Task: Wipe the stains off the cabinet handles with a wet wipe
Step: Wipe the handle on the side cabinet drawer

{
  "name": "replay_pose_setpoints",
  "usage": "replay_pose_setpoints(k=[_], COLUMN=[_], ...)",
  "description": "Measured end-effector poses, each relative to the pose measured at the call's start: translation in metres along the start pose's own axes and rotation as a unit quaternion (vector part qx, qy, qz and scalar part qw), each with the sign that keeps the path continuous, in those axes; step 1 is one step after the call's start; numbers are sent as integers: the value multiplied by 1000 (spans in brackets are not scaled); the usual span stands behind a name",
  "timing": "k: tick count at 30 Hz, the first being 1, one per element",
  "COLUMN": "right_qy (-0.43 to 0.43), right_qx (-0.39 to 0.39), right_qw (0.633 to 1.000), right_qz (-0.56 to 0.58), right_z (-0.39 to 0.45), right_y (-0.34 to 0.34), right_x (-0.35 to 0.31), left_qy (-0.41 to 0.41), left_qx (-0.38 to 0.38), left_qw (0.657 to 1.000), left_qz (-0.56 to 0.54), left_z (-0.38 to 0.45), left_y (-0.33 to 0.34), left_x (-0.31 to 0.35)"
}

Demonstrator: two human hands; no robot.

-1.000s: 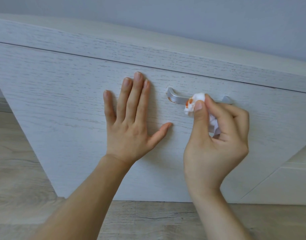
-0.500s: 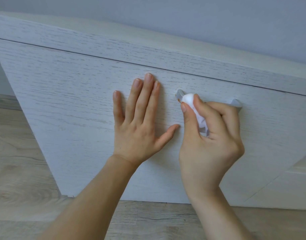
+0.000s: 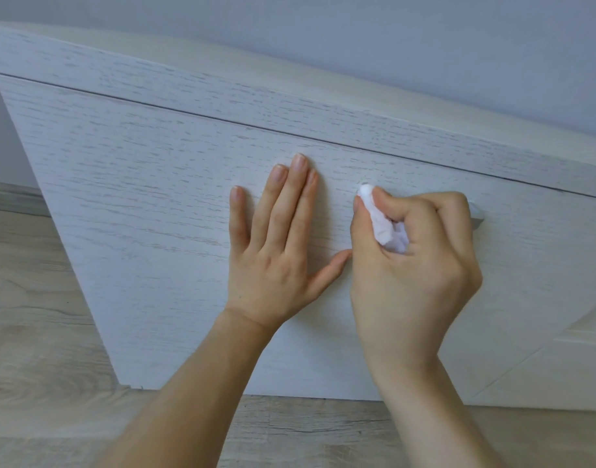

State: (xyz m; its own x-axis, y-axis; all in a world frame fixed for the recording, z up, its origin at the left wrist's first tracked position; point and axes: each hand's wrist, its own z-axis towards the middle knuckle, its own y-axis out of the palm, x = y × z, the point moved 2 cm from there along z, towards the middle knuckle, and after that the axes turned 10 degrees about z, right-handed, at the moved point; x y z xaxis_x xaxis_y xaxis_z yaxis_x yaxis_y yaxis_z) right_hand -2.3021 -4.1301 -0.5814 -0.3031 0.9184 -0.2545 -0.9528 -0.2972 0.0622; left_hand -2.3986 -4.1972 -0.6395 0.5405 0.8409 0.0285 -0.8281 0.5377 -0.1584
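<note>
A white wood-grain cabinet drawer front [image 3: 154, 184] fills the view. Its silver metal handle [image 3: 476, 216] shows only at its right end; the rest lies behind my right hand. My right hand [image 3: 411, 265] grips a crumpled white wet wipe [image 3: 384, 224] and holds it against the handle's left end. My left hand [image 3: 279, 251] lies flat on the drawer front just left of the handle, fingers straight and pointing up. No stain shows on the visible part of the wipe.
The cabinet top edge [image 3: 289, 96] runs above the drawer, with a pale grey wall [image 3: 391, 35] behind. Light wood-look floor [image 3: 36, 332] lies below and to the left. Another white cabinet panel [image 3: 566, 376] sits at lower right.
My right hand slid the wipe leftward along the handle to its left end, covering most of it. The orange stain seen on the wipe earlier is out of sight. My left hand stayed flat.
</note>
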Motion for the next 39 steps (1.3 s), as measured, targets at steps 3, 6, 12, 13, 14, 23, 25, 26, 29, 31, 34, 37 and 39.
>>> replay_pose_setpoints(k=[3,6,12,13,14,23,25,26,29,31,34,37,39], right_qy=[8,70,47,35,23,-17,-21,-17,8,34,104,136,130], right_qx=[3,34,-2,-8,-14,-40,-35,-31,-23,-18,-2,8,6], right_qw=[1000,997,999,999,1000,993,996,997,1000,999,994,988,988], right_qz=[1,14,16,6,-9,-113,-79,-61,-8,19,45,73,88], right_z=[-2,-4,4,5,5,8,7,7,4,3,0,-1,1], right_y=[-10,-19,-6,-3,0,13,7,5,-3,-8,-18,-23,-21], right_x=[5,10,-3,-5,-7,-6,-2,-1,0,3,8,5,0], left_qy=[9,19,10,12,14,17,18,18,16,16,17,15,13], left_qx=[-12,-19,-11,-7,-5,-2,-6,-7,-16,-23,-30,-31,-30], left_qw=[1000,1000,1000,1000,1000,1000,1000,1000,1000,999,999,999,999], left_qz=[1,3,-4,-8,-13,-19,-19,-18,-13,-15,-18,-14,-13], left_z=[0,-1,-1,-1,-1,-1,-1,0,1,2,2,2,1], left_y=[-2,-2,-1,-1,-1,0,-2,-2,-5,-6,-7,-7,-7], left_x=[-2,-3,-1,-1,-2,-3,-4,-4,-4,-4,-4,-4,-4])
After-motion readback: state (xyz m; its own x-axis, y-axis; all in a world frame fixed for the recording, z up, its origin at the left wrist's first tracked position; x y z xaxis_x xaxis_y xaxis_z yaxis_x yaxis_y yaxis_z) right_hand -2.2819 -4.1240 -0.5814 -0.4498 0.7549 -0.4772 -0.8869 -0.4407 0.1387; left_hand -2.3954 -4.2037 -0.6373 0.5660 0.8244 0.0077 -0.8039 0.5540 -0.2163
